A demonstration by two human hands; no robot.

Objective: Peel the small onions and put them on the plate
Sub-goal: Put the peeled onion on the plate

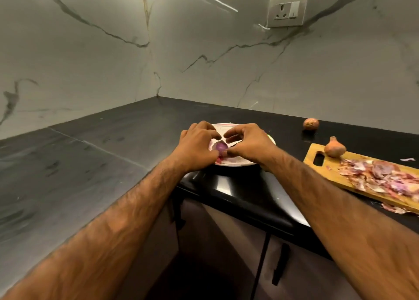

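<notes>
Black counter (90,163): left hand (197,150) and right hand (247,144) apparently pinch 1 purple onion (219,147) over the plate (235,163)

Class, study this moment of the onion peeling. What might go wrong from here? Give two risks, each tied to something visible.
1. The left hand and right hand work the small onion right above the plate, so loose skin may drop there, not on the peel pile on the cutting board.
2. The plate sits near the countertop edge; a nudge might tip it off.
</notes>
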